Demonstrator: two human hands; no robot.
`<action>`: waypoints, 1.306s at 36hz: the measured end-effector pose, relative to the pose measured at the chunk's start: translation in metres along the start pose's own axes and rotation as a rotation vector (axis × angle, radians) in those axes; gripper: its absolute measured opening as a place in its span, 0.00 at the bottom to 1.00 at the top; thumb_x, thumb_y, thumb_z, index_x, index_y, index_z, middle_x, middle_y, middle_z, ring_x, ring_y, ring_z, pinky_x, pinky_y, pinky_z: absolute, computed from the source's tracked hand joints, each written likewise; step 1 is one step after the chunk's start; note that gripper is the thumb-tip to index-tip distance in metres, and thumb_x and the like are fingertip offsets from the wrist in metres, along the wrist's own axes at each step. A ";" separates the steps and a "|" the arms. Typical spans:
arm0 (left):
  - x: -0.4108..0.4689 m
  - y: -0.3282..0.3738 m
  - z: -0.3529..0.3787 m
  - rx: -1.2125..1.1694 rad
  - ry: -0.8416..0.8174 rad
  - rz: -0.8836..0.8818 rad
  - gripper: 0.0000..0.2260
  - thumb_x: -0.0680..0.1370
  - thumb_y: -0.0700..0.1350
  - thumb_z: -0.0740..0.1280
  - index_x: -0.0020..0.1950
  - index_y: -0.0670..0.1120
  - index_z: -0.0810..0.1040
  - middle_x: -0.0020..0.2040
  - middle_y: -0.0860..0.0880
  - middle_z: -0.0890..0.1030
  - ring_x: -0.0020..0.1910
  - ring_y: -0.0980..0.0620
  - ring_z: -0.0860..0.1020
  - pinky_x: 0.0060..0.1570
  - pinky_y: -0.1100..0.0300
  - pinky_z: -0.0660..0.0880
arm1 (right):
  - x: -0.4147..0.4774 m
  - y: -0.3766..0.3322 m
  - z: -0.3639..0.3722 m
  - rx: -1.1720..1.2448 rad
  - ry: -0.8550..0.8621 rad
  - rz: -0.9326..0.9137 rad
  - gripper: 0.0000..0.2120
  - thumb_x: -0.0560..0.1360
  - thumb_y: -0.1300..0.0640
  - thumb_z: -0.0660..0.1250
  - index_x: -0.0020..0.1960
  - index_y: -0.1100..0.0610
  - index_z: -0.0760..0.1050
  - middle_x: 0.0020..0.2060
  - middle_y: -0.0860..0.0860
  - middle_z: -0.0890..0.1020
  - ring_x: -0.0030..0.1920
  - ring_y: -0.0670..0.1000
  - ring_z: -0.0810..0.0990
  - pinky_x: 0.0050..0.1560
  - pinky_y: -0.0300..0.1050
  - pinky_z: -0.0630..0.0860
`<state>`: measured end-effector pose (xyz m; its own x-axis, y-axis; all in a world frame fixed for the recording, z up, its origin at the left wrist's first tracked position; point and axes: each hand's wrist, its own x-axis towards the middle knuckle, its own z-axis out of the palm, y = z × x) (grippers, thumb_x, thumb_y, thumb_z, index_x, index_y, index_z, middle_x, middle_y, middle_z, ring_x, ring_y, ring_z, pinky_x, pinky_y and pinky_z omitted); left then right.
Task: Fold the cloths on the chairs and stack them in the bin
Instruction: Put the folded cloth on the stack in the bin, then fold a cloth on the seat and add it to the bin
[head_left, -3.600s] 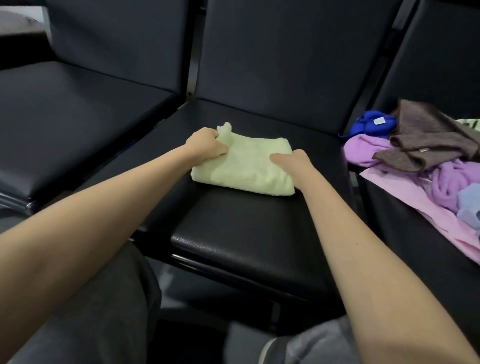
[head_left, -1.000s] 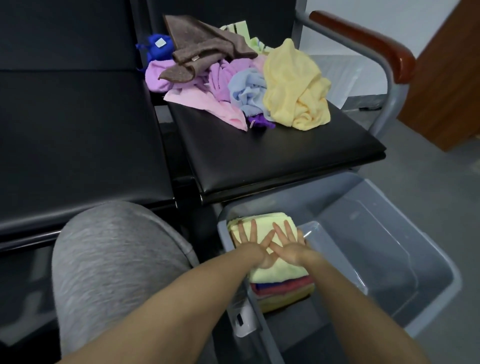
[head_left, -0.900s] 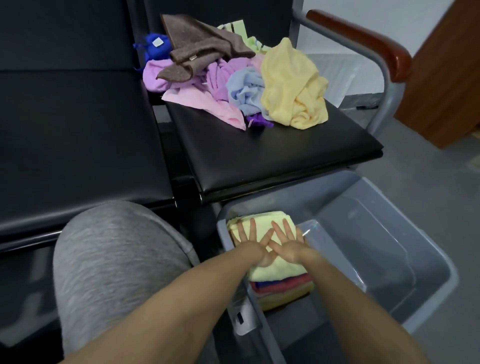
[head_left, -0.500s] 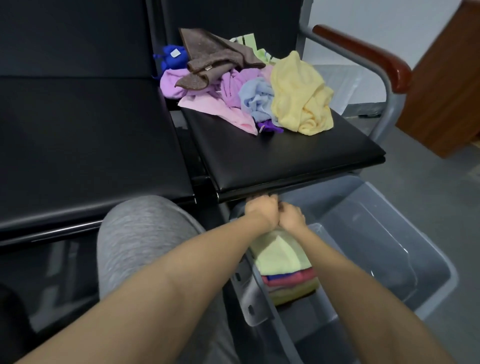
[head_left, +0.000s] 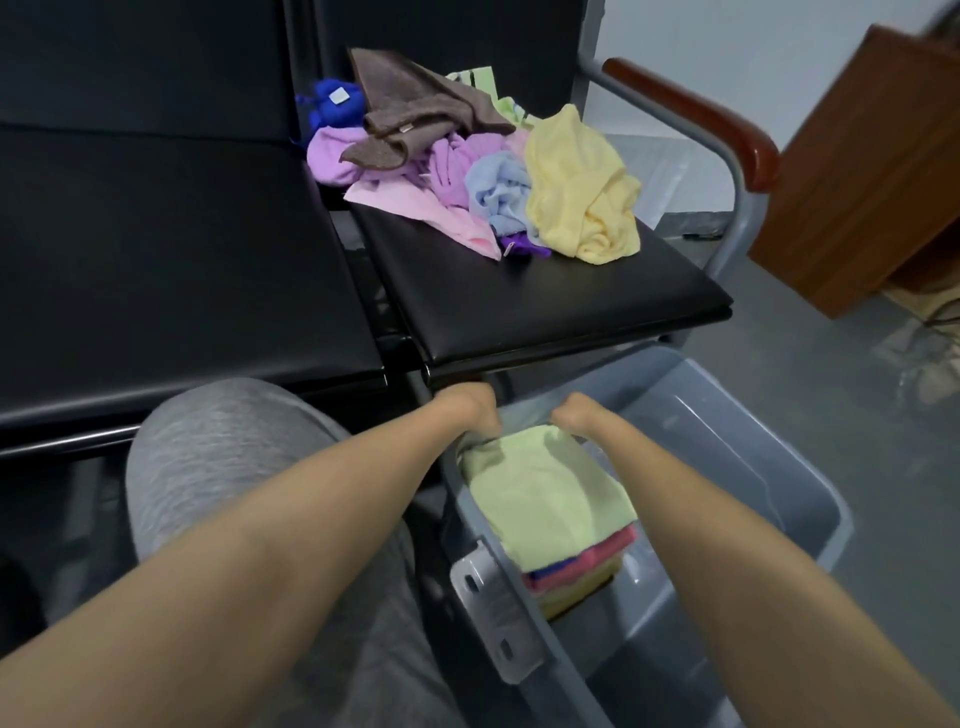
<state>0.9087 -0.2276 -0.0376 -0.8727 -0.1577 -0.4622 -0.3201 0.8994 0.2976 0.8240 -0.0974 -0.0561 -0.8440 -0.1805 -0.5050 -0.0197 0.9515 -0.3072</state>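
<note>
Bent down at the wrist over the far edge of the folded green cloth (head_left: 545, 493): left grip (head_left: 470, 410) and right grip (head_left: 574, 413), fingers out of sight, so cannot tell whether pinching the hem or only pressing it. Topping the stack of folded cloths (head_left: 587, 556) against the left wall inside the bin (head_left: 737, 441), hence probably the squaring-up end of the stacking step. Next: let go, rise clear of the bin, reach to the loose pile (head_left: 576, 176) on the chair seat (head_left: 545, 301) just beyond the bin, and lift a single cloth without dragging others.
</note>
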 end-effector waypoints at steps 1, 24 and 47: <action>-0.001 0.000 0.002 -0.038 -0.049 -0.028 0.15 0.79 0.43 0.61 0.60 0.35 0.73 0.50 0.42 0.77 0.48 0.42 0.78 0.42 0.55 0.74 | -0.002 -0.002 0.000 -0.016 -0.017 0.012 0.17 0.81 0.60 0.54 0.65 0.67 0.70 0.63 0.62 0.74 0.62 0.60 0.73 0.54 0.47 0.69; -0.022 0.016 0.058 -0.140 -0.806 -0.187 0.11 0.78 0.34 0.54 0.47 0.33 0.75 0.64 0.33 0.74 0.64 0.41 0.74 0.56 0.56 0.72 | -0.008 0.021 0.056 0.358 0.037 0.244 0.43 0.76 0.56 0.66 0.75 0.63 0.37 0.72 0.62 0.58 0.71 0.60 0.62 0.69 0.48 0.61; 0.035 0.042 0.050 0.702 -0.009 0.400 0.39 0.77 0.44 0.67 0.78 0.58 0.43 0.77 0.48 0.33 0.77 0.46 0.41 0.73 0.46 0.51 | -0.017 0.019 0.088 0.185 -0.035 -0.016 0.29 0.75 0.63 0.68 0.72 0.67 0.60 0.72 0.60 0.65 0.71 0.59 0.64 0.65 0.37 0.64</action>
<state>0.8831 -0.1747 -0.0834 -0.8682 0.2307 -0.4394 0.3243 0.9339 -0.1505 0.8854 -0.0977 -0.1242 -0.8251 -0.2073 -0.5256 0.0681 0.8870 -0.4567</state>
